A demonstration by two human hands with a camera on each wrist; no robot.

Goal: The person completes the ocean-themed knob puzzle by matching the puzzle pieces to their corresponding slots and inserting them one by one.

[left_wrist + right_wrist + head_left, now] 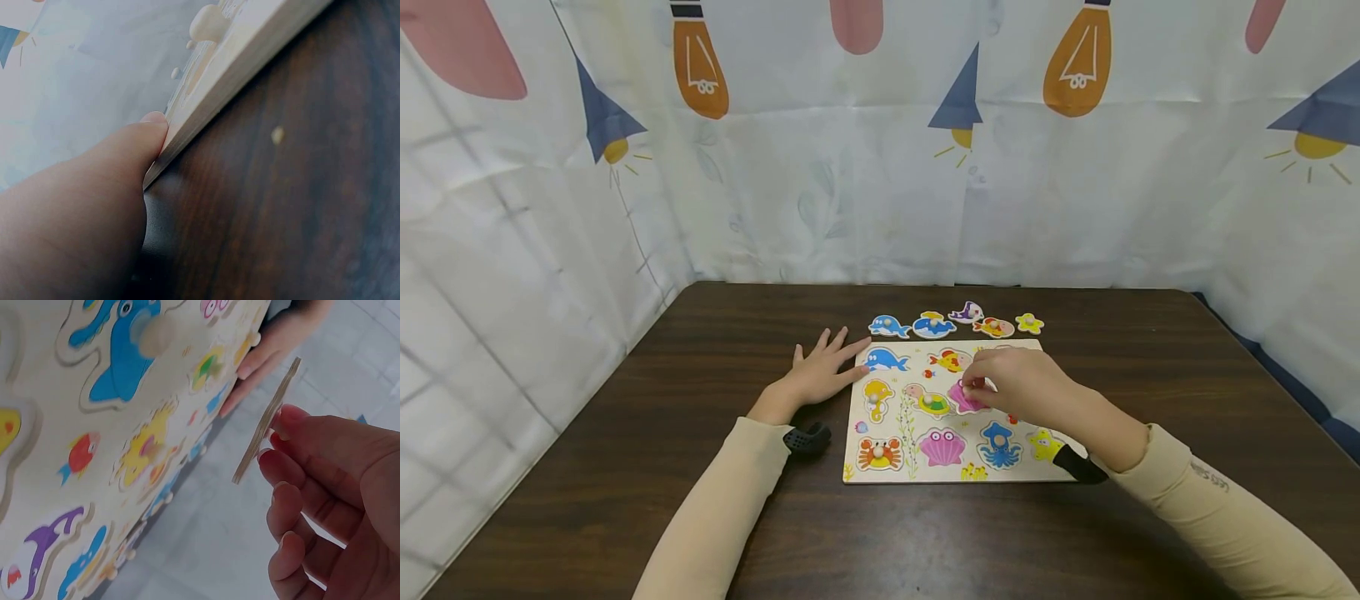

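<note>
My right hand pinches a pink shell puzzle piece between thumb and fingertips, above the middle of a wooden peg puzzle board. The right wrist view shows this thin piece edge-on, its face hidden. Fingers spread, my left hand rests at the board's upper left edge; in the left wrist view the thumb touches that edge. Knobbed seahorse, crab, turtle and octopus pieces sit on the board. A shell picture lies in the front row.
Behind the board lie loose pieces: a dolphin, a whale, a purple-and-white piece, a red-yellow fish and a yellow star. The dark wooden table ends at a patterned curtain.
</note>
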